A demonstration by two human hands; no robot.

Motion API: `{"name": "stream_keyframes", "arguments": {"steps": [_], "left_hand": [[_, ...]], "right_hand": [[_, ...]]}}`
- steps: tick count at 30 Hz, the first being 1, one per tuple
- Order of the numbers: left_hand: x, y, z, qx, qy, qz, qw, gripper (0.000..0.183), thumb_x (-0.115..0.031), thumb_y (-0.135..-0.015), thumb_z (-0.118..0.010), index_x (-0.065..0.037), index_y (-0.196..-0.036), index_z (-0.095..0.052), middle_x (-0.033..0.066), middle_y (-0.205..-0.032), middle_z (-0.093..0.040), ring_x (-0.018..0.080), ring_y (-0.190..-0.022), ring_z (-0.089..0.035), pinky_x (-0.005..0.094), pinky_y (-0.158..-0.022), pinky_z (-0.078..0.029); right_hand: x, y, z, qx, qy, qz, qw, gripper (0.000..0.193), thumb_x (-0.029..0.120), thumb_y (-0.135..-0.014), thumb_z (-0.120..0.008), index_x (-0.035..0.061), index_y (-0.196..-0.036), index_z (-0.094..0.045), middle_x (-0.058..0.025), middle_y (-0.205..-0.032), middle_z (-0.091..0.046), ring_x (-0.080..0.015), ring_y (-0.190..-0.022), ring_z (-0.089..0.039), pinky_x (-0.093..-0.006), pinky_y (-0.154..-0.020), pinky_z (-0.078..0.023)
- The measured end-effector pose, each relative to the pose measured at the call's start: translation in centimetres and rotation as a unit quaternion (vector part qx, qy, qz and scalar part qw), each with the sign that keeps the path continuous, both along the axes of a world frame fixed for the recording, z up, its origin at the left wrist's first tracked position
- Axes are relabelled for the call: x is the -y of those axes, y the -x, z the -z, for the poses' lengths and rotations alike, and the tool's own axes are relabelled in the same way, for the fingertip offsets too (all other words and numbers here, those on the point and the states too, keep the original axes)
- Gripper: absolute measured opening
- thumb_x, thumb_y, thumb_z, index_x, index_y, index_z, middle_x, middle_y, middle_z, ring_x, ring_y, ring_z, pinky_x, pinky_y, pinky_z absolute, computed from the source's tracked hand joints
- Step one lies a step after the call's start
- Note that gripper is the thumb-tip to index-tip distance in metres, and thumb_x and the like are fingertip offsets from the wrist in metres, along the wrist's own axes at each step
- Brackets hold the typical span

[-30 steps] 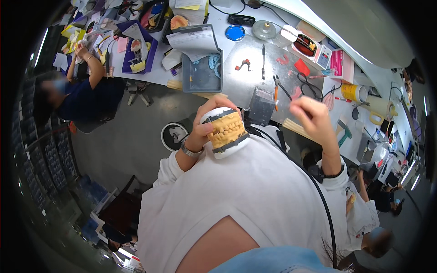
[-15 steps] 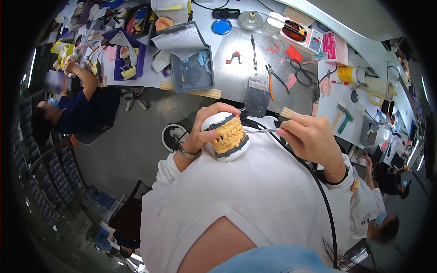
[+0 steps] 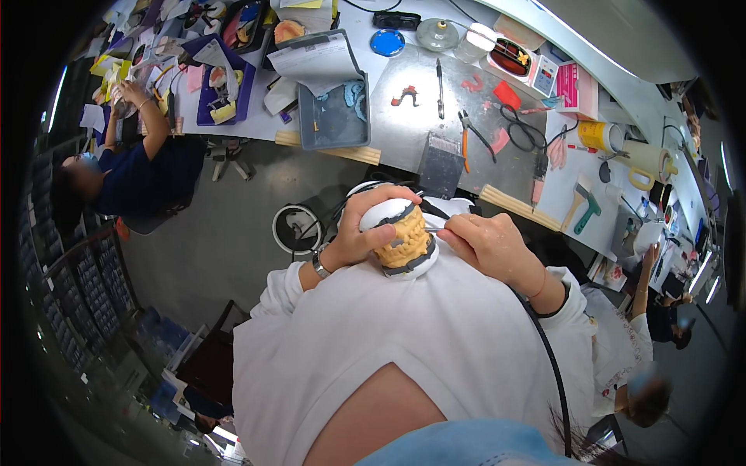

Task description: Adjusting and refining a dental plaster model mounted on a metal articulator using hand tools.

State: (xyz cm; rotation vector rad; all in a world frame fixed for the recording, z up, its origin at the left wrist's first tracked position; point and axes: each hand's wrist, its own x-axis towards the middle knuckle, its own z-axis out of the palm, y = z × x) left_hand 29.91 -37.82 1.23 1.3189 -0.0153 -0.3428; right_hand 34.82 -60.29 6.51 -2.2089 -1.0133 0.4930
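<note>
Model (image 3: 407,242) fills left hand (image 3: 353,237); right fingers (image 3: 460,227) pinch tool (image 3: 433,230).

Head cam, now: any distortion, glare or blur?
Head view: fisheye bowing, black corners; head view: sheen on flat silver metal plate; head view: rounded yellow-and-white dental model fairly clear, tip of slim silver metal tool indistinct; head view: dark storage racks dim.

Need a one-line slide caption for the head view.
Left hand grips a dental cast while the right hand holds a slim metal tool at its side.
</note>
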Motion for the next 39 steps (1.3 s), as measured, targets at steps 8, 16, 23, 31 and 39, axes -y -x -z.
{"name": "stream_keyframes", "arguments": {"steps": [8, 16, 23, 31, 39], "left_hand": [[0.5, 1.4, -0.6, -0.042, 0.036, -0.055, 0.997, 0.053, -0.039, -0.069, -0.056, 0.005, -0.099, -0.060, 0.0148, -0.095, -0.063, 0.0189, -0.085, -0.059, 0.0284, -0.077, -0.045], [1.4, 1.6, -1.9, -0.073, 0.108, -0.141, 0.981, 0.062, -0.049, -0.074, -0.053, 0.008, -0.100, -0.058, 0.0138, -0.087, -0.062, 0.0171, -0.081, -0.060, 0.0271, -0.072, -0.046], [1.1, 0.9, -1.4, -0.054, 0.066, -0.128, 0.988, 0.064, -0.051, -0.076, -0.049, 0.008, -0.102, -0.054, 0.0137, -0.093, -0.060, 0.0179, -0.085, -0.059, 0.0266, -0.075, -0.046], [-2.1, -4.0, 0.3, -0.148, 0.244, -0.161, 0.945, 0.061, -0.046, -0.086, -0.032, 0.008, -0.106, -0.053, 0.0191, -0.090, -0.062, 0.0263, -0.081, -0.061, 0.0331, -0.075, -0.048], [-4.3, -6.6, -0.6, -0.190, 0.329, -0.167, 0.910, 0.062, -0.048, -0.088, -0.035, 0.009, -0.106, -0.052, 0.0219, -0.087, -0.061, 0.0270, -0.075, -0.060, 0.0357, -0.072, -0.050]], "right_hand": [[-0.2, 1.3, 1.0, 0.007, -0.029, 0.037, 0.999, 0.022, 0.027, -0.084, -0.058, 0.0081, -0.073, -0.055, -0.0048, -0.057, -0.054, -0.0213, -0.043, -0.051, -0.0309, -0.038, -0.036], [-0.6, 2.9, 1.3, -0.134, -0.081, 0.113, 0.981, 0.019, 0.023, -0.085, -0.058, 0.0073, -0.073, -0.055, -0.0077, -0.058, -0.052, -0.0248, -0.046, -0.051, -0.0326, -0.042, -0.039], [-0.9, 1.9, -0.1, -0.104, -0.047, 0.127, 0.985, 0.016, 0.019, -0.083, -0.059, 0.0053, -0.075, -0.058, -0.0111, -0.060, -0.053, -0.0275, -0.051, -0.053, -0.0334, -0.045, -0.040], [-0.9, -1.4, 2.5, -0.359, -0.158, 0.197, 0.899, 0.019, 0.018, -0.086, -0.059, 0.0026, -0.074, -0.057, 0.0064, -0.056, -0.038, 0.0000, -0.053, -0.032, -0.0187, -0.046, -0.025], [-0.9, -2.8, 4.4, -0.437, -0.265, 0.276, 0.814, 0.032, 0.022, -0.090, -0.054, 0.0091, -0.062, -0.049, 0.0093, -0.055, -0.036, 0.0009, -0.048, -0.028, -0.0197, -0.042, -0.020]]}}
